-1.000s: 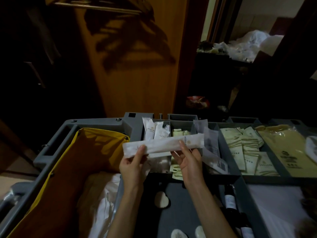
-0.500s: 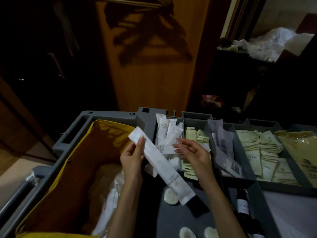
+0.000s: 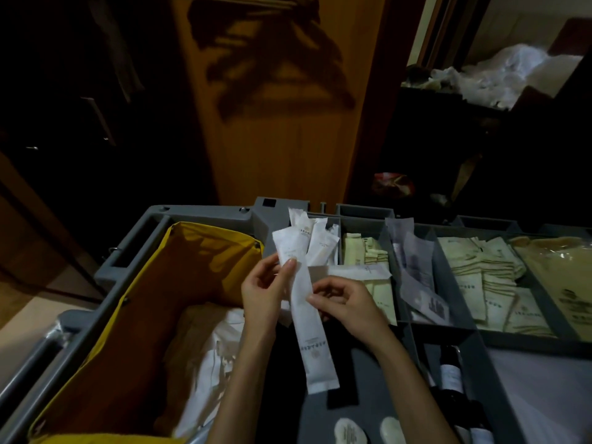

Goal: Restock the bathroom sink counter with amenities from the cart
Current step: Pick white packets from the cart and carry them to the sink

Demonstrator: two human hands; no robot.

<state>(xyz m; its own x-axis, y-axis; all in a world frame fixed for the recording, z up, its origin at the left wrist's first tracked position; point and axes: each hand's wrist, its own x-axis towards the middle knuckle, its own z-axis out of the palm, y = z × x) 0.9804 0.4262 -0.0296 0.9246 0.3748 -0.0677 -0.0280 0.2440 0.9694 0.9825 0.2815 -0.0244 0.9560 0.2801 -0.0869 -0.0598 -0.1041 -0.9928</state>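
Observation:
A long white amenity packet (image 3: 309, 328) hangs nearly upright over the grey cart tray (image 3: 487, 341). My left hand (image 3: 264, 291) pinches its upper part between thumb and fingers. My right hand (image 3: 344, 301) has curled fingers touching the packet's right edge at mid-height and also holds a second white packet (image 3: 355, 271) that lies sideways. More white packets (image 3: 315, 238) stand upright in the compartment just behind my hands.
A yellow laundry bag (image 3: 205, 261) with white linen fills the cart's left. Cream sachets (image 3: 480, 283) and grey sleeves (image 3: 416, 267) fill compartments to the right. Dark bottles (image 3: 450, 376) and small soaps (image 3: 350, 432) lie near me. A wooden door (image 3: 272, 123) stands behind.
The long packet swung from level to slanted to nearly upright. My left hand kept its upper end; my right hand let go of the other end and came back to the packet's middle.

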